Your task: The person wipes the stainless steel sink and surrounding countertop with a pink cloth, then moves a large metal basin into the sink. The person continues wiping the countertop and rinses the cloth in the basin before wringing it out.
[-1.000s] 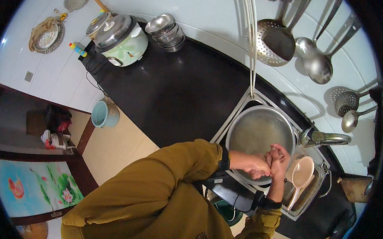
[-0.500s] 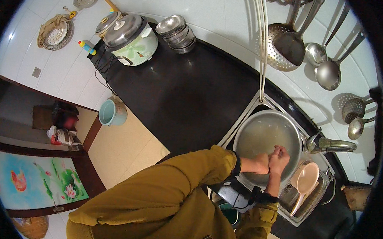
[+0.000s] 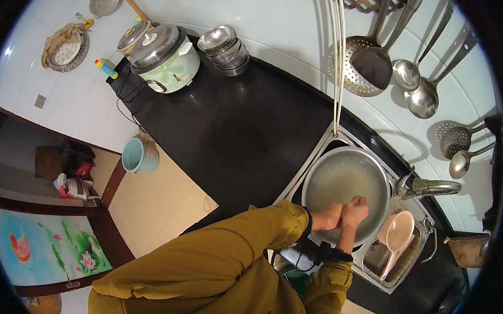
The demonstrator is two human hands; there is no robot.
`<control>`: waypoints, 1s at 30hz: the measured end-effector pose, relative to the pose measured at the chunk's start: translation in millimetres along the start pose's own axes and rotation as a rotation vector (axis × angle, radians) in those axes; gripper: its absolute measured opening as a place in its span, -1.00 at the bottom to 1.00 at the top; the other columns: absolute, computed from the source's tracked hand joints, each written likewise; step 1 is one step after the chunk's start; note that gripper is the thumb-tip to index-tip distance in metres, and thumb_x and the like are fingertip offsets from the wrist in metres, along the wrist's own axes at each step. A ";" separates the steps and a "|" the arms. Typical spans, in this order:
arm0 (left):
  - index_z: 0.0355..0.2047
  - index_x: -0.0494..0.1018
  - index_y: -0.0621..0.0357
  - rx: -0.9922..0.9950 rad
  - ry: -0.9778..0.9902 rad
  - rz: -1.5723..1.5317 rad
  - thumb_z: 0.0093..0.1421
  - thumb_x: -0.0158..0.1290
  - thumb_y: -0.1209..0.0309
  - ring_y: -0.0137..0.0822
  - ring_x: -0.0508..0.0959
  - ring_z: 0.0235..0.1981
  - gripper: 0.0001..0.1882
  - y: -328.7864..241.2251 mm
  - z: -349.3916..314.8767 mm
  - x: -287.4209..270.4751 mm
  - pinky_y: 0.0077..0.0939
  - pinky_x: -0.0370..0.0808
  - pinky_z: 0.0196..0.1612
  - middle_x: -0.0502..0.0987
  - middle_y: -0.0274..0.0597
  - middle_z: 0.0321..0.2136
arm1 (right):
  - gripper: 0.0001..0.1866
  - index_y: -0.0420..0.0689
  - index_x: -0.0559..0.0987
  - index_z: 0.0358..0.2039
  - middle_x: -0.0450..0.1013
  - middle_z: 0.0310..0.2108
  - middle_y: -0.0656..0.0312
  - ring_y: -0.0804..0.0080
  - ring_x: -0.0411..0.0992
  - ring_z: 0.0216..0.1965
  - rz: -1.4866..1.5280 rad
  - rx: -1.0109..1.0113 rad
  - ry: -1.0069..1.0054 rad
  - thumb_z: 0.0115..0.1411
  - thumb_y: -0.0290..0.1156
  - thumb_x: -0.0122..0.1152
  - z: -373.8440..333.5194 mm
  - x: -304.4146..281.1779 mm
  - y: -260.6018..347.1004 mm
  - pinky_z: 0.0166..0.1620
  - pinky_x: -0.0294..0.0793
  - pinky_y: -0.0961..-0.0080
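Observation:
A wide metal basin (image 3: 315, 174) of cloudy water sits in the left bowl of the steel sink. Over its near side, my two hands are close together above the water. My left hand (image 3: 328, 215) has its fingers curled in, partly hidden behind the right one. Beside it, my right hand (image 3: 354, 211) is closed in a fist with the knuckles up. Whatever lies between the fingers, if anything, is hidden. To the right of the basin, a pink plastic ladle (image 3: 401, 231) rests over the smaller sink bowl (image 3: 394, 284).
A metal faucet (image 3: 430, 188) juts in behind the basin. White hoses (image 3: 338, 65) hang down to the sink's far corner. Ladles and a skimmer (image 3: 362, 77) hang on the wall. On the black counter (image 3: 247, 123) stand a rice cooker (image 3: 168, 63) and stacked metal bowls (image 3: 228, 58).
Both hands have shifted slightly left over the basin, still close together. The whole view has moved a little as well.

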State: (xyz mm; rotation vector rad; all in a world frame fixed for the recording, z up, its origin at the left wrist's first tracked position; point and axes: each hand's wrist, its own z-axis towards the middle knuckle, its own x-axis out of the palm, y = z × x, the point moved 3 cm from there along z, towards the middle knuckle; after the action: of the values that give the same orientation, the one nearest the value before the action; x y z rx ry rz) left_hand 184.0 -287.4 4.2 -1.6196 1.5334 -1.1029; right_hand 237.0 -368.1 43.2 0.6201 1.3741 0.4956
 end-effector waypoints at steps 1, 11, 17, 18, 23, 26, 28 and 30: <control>-0.36 0.48 0.38 0.115 -0.018 0.308 0.07 0.18 0.40 -0.06 0.62 -0.38 -0.75 -0.8 -0.6 -1.9 -0.10 0.44 -0.40 0.55 0.25 -0.45 | -0.83 -0.27 0.58 -0.37 0.51 -0.55 -0.06 0.09 0.50 -0.51 0.032 0.005 -0.026 0.14 -0.42 0.14 -0.2 -0.3 -5.4 -0.37 0.47 0.24; 0.07 0.27 0.31 0.310 0.425 0.109 0.10 0.25 0.06 -0.29 0.50 -0.11 -0.28 -19.2 -12.7 -41.9 -0.34 0.46 -0.05 0.46 -0.10 -0.04 | -0.36 -0.13 0.28 0.22 0.39 -0.04 0.14 0.44 0.43 -0.13 0.794 0.313 0.386 0.16 -0.38 0.29 -40.0 -66.6 39.0 -0.18 0.49 0.52; 0.07 0.38 0.34 0.024 0.346 -0.341 0.28 0.09 0.27 -0.41 0.50 -0.10 -0.55 -91.7 -109.7 -184.2 -0.45 0.46 -0.01 0.51 -0.21 -0.09 | -0.04 0.02 -0.02 0.38 0.27 0.14 0.04 0.26 0.41 0.02 0.885 -0.037 0.516 -0.01 -0.77 0.11 -93.1 -62.3 165.0 -0.04 0.52 0.38; 0.07 0.38 0.35 -0.002 0.324 -0.332 0.29 0.07 0.36 -0.40 0.51 -0.11 -0.59 -94.6 -122.4 -208.3 -0.45 0.47 -0.02 0.52 -0.20 -0.10 | 0.05 0.04 -0.08 0.40 0.23 0.17 0.01 0.23 0.40 0.05 0.903 -0.105 0.547 -0.08 -0.85 0.07 -104.0 -52.9 184.3 -0.02 0.52 0.37; 0.08 0.38 0.36 0.080 0.219 -0.379 0.22 0.07 0.49 -0.31 0.54 -0.07 -0.59 -101.9 -171.9 -324.4 -0.34 0.48 0.02 0.52 -0.17 -0.08 | -0.25 -0.18 0.20 0.17 0.33 0.01 0.01 0.34 0.49 -0.18 0.808 -0.139 0.573 -0.12 -0.87 -0.07 -141.7 -2.0 249.8 -0.23 0.56 0.44; 0.06 0.38 0.33 0.205 0.229 -0.423 0.11 0.06 0.60 -0.24 0.54 -0.08 -0.54 -110.2 -198.9 -392.4 -0.28 0.49 0.01 0.52 -0.14 -0.09 | -0.53 -0.27 0.42 -0.08 0.45 -0.28 0.13 0.49 0.49 -0.43 0.646 -0.041 0.653 -0.07 -0.81 -0.09 -156.2 15.9 270.9 -0.45 0.49 0.51; 0.10 0.34 0.30 0.241 0.270 -0.584 0.05 0.09 0.63 -0.19 0.54 -0.04 -0.46 -114.6 -217.0 -428.4 -0.20 0.46 0.08 0.51 -0.10 -0.06 | -0.67 -0.28 0.50 -0.25 0.46 -0.47 0.23 0.57 0.43 -0.56 0.704 0.067 0.658 -0.04 -0.76 -0.10 -159.9 26.0 285.7 -0.56 0.40 0.57; 0.11 0.32 0.28 0.240 0.200 -0.605 0.02 0.09 0.66 -0.15 0.53 0.00 -0.43 -116.8 -231.3 -457.8 -0.12 0.43 0.12 0.50 -0.08 -0.05 | -0.78 -0.25 0.51 -0.34 0.42 -0.52 0.33 0.66 0.31 -0.60 0.819 0.136 0.575 0.00 -0.68 -0.06 -162.6 32.6 300.7 -0.54 0.34 0.67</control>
State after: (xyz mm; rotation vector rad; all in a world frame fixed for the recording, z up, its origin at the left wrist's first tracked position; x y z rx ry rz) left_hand 45.7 200.4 144.3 -1.8947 0.9794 -1.7400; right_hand 90.0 -103.6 205.7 1.2251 1.6628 1.3196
